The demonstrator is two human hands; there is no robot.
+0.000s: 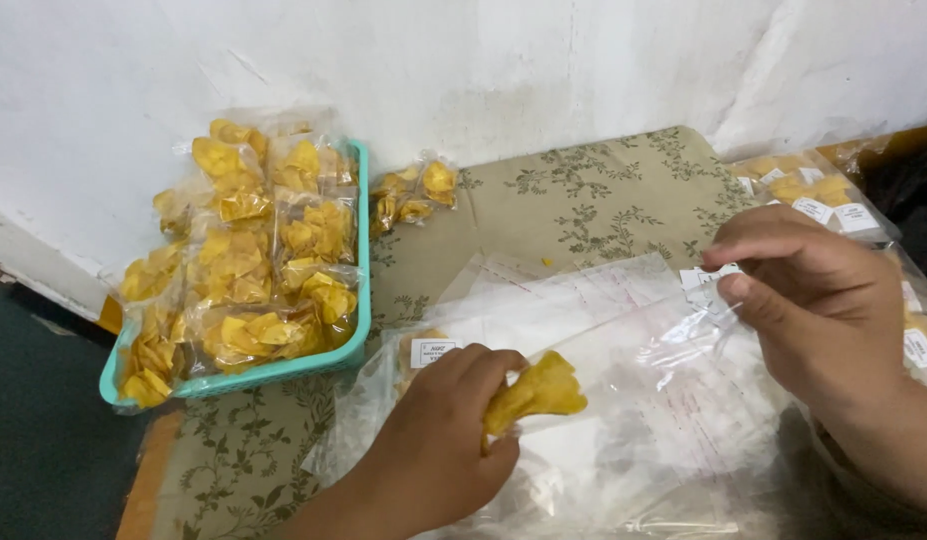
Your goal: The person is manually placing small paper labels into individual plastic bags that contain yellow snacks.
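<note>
White, scuffed wall (483, 60) backs a low surface covered by an olive cloth with a leafy print (603, 200). 1 teal plastic tray (360, 300) sits at the left, heaped with sealed clear packets of yellow chips (253, 260); they overlap too much to count exactly. 1 more sealed packet (415, 195) lies alone on the cloth, just beside the tray's far corner. At the right edge, several labelled packets (823, 195) lie stacked, partly cut off by the frame.

2 hands work near the front. The left hand (438, 440) comes in from below, knuckles up, its fingers closed around a small bunch of yellow chips (541, 392) that stick out to the right. The right hand (818, 300) enters from the lower right, thumb and forefinger pinched together on the upper edge of an open clear plastic bag (673, 350), by a small white label (705, 278). The chips sit at the bag's mouth, touching the plastic.

Loose clear bags (543, 300) are spread under both hands, hiding much of the cloth; 1 bears a white label (433, 352) just above the left wrist.
</note>
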